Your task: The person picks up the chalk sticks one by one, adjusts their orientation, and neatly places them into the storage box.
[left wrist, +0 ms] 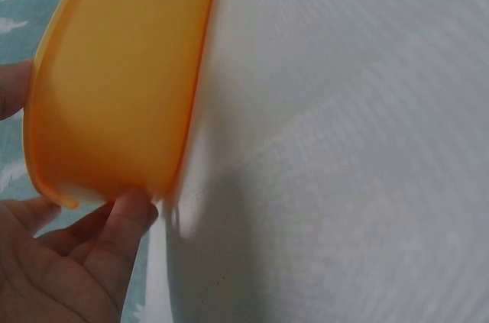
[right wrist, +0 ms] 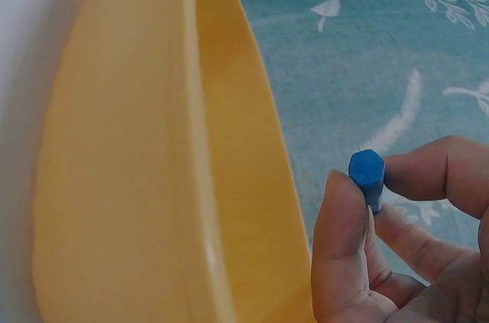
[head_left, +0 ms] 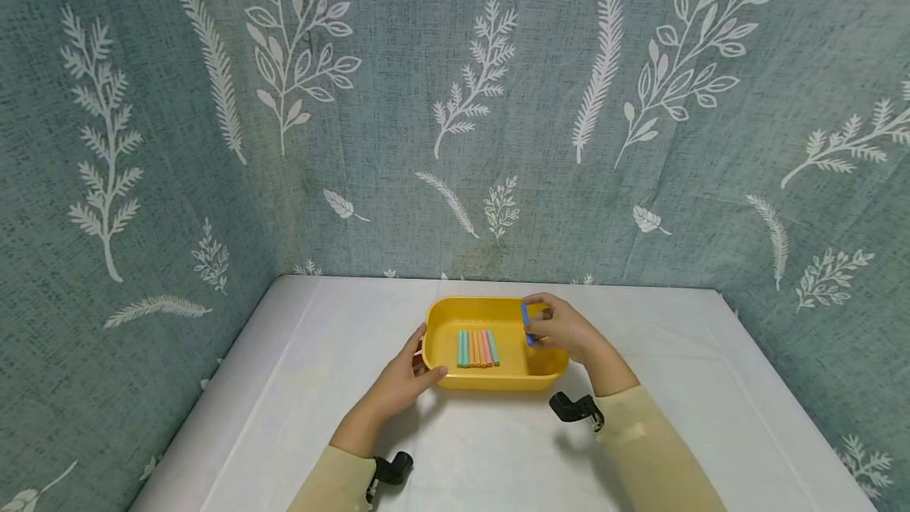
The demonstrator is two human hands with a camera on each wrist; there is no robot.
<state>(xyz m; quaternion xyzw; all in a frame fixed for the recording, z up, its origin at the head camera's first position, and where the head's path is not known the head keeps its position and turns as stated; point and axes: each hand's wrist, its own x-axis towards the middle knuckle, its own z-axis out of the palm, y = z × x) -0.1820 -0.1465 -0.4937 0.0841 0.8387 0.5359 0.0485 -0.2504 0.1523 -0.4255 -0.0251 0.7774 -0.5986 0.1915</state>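
Observation:
A blue hexagonal chalk-like stick [right wrist: 367,169] is pinched between the thumb and fingers of my right hand [head_left: 563,328]. In the head view the stick overlaps the right part of a yellow tray [head_left: 437,322]. My left hand [head_left: 398,385] grips the tray's left end, with the thumb at the front corner and the fingers at the rim. Several similar sticks [head_left: 478,348] in teal, orange and pink lie side by side on the tray's floor, left of its middle. The left wrist view shows the fingers [left wrist: 126,224] against the tray's outer wall.
The tray is over a table with a white cover [head_left: 320,338]. Behind and at both sides hangs a grey-green cloth [head_left: 398,141] with white leaf prints. A black wrist device [head_left: 576,409] sits at each sleeve.

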